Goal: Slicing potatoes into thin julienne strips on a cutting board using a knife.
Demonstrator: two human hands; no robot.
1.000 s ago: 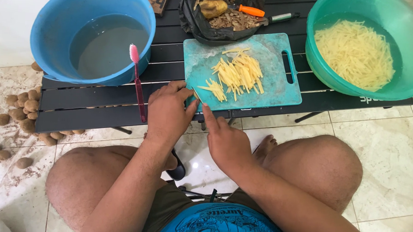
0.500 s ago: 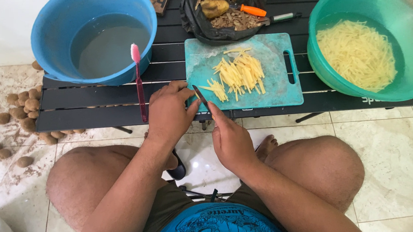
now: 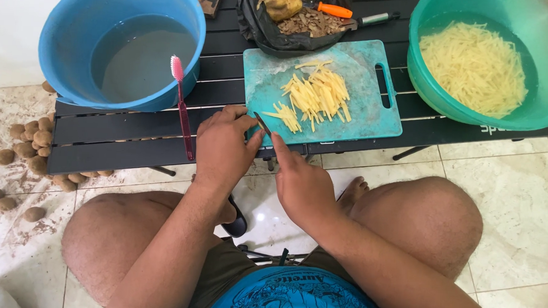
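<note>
Comparing with a second ago, right hand (image 3: 300, 183) now pinches a knife (image 3: 263, 124) raised beside curled left hand (image 3: 224, 147), strips (image 3: 313, 97) just beyond.

At upper left of the frame the basin (image 3: 63, 34) is bright blue, its water greyish. The toothbrush (image 3: 183, 110) beside it is pink with a darker red handle. The table (image 3: 120, 138) is black and slatted. The cutting board (image 3: 355, 120) at centre is teal, carrying pale yellow potato strips (image 3: 316, 95). The bowl (image 3: 425, 74) at upper right is green. The tray (image 3: 273, 40) at top is black, the peeler (image 3: 334, 10) orange-handled. The potatoes (image 3: 31, 138) at left are brown on cream marbled floor (image 3: 518, 201). The shirt (image 3: 292, 296) at bottom is blue with dark print
</note>
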